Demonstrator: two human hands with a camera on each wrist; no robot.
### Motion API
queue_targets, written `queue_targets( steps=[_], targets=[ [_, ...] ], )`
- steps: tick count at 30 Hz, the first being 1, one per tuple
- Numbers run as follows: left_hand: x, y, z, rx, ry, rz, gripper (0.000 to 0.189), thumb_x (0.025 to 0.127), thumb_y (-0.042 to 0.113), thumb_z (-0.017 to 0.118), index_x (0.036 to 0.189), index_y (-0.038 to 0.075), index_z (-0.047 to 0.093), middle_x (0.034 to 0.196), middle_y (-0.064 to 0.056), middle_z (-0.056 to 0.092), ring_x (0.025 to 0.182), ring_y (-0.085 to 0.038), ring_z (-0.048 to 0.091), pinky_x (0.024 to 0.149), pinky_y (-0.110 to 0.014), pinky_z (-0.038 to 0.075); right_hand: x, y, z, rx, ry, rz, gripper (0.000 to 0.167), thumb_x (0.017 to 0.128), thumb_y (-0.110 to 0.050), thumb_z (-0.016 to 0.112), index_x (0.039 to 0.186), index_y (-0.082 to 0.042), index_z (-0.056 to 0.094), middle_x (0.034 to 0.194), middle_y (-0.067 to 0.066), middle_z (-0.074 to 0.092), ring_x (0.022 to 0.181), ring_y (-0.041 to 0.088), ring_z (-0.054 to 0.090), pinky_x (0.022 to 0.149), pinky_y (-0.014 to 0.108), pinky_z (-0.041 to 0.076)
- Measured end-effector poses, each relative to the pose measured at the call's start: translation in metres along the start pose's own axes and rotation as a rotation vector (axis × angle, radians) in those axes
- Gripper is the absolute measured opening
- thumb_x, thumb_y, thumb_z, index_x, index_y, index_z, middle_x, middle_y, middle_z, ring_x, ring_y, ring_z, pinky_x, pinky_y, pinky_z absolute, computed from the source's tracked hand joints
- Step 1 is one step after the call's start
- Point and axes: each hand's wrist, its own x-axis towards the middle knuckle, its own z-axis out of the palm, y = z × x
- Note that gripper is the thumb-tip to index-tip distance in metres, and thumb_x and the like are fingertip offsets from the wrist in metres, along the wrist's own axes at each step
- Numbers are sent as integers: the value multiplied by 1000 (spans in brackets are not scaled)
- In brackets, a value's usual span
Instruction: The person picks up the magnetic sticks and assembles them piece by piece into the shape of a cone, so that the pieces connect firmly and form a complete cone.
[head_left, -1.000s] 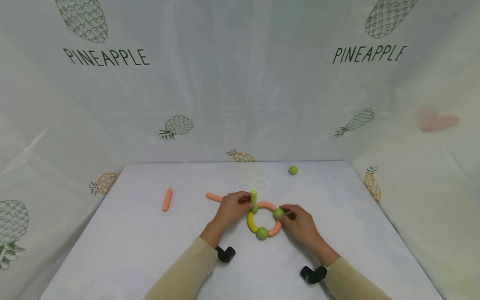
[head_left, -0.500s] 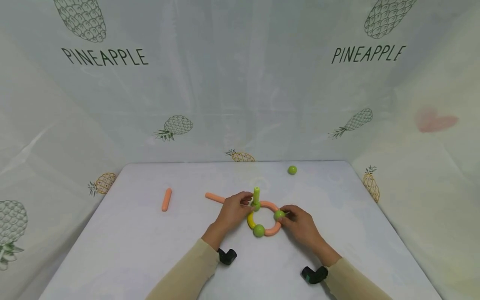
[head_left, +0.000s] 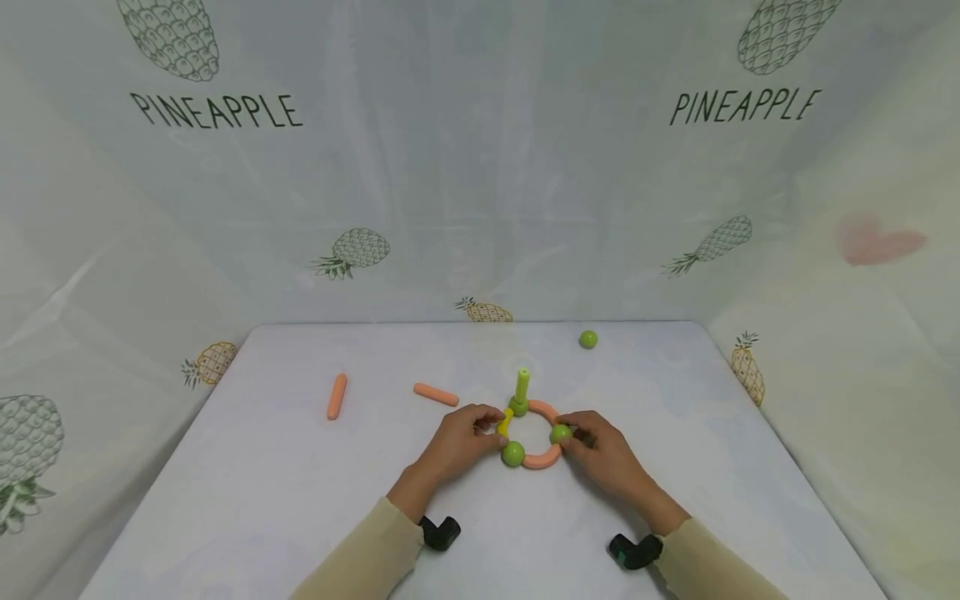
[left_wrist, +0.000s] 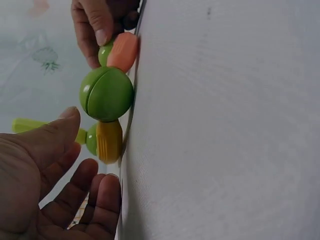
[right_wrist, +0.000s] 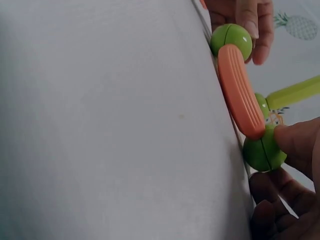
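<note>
A ring of green balls and curved pieces lies on the table. My right hand (head_left: 606,454) pinches the right green ball (right_wrist: 265,149) between thumb and fingers. Salmon curved pieces (head_left: 543,459) run from this ball to the front green ball (left_wrist: 106,94) and to the back green ball (head_left: 519,406). A lime rod (head_left: 522,385) stands up from the back ball. On the left side is the yellow curved piece (left_wrist: 109,142). My left hand (head_left: 463,440) is beside it, thumb and fingers apart with a gap between them; in the head view its fingertips partly cover the piece.
Two straight salmon rods lie to the left, one nearer rod (head_left: 436,394) and one farther rod (head_left: 337,397). A loose green ball (head_left: 588,339) sits near the back edge of the white table (head_left: 285,500). A pineapple-print curtain (head_left: 480,183) hangs behind.
The ring has turned clockwise, carrying the lime rod rightward and the front ball leftward. My left hand has moved from the back ball down to the yellow piece. The right hand keeps its ball.
</note>
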Motion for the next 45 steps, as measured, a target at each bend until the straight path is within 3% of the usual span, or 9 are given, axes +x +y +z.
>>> queue_targets(
  steps=[7,15,23,30,33,40,45],
  targets=[
    [-4,-9,-3,23,42,4,34,93,32,83,124,21,75,116,3,72,106,-14,66,92,-33,56,1,5,0,6,-14,-21,25,98,-27,78,122,-21,73,119,-4,67,98,12,60,82,27,52],
    [-6,-21,-24,57,111,-33,30,95,30,81,124,24,76,118,4,73,104,-14,64,93,-39,54,-1,7,2,11,20,4,32,90,-29,85,117,-17,72,104,-4,64,87,12,58,75,24,50],
    [-21,-41,-73,29,244,-108,27,96,28,79,123,28,76,128,5,71,115,-20,64,99,-43,52,-2,6,2,16,33,1,35,90,-27,86,120,-15,71,103,-2,63,87,11,58,75,24,50],
    [-37,-63,-127,42,382,-152,37,99,28,77,132,12,72,132,-12,68,122,-29,60,99,-42,50,-4,5,1,25,4,-40,33,93,-24,84,124,-18,74,113,-3,64,91,10,57,78,24,51],
    [-43,-74,-144,49,438,-182,39,100,31,75,134,11,71,132,-13,67,122,-30,58,95,-39,49,-4,6,1,32,-10,-43,31,94,-24,82,124,-19,75,114,-2,64,91,10,56,77,24,50],
    [-56,-94,-166,75,515,-227,43,101,35,72,137,12,69,141,-14,64,126,-31,53,93,-43,44,-4,6,1,30,-9,-36,31,94,-24,82,124,-19,75,113,-3,64,91,10,57,77,24,50],
    [-60,-101,-174,80,493,-267,48,102,37,72,140,9,66,150,-19,56,133,-37,49,102,-53,43,-5,5,1,26,-10,-33,31,94,-23,82,124,-20,75,113,-4,64,92,10,57,78,24,50]
  ],
)
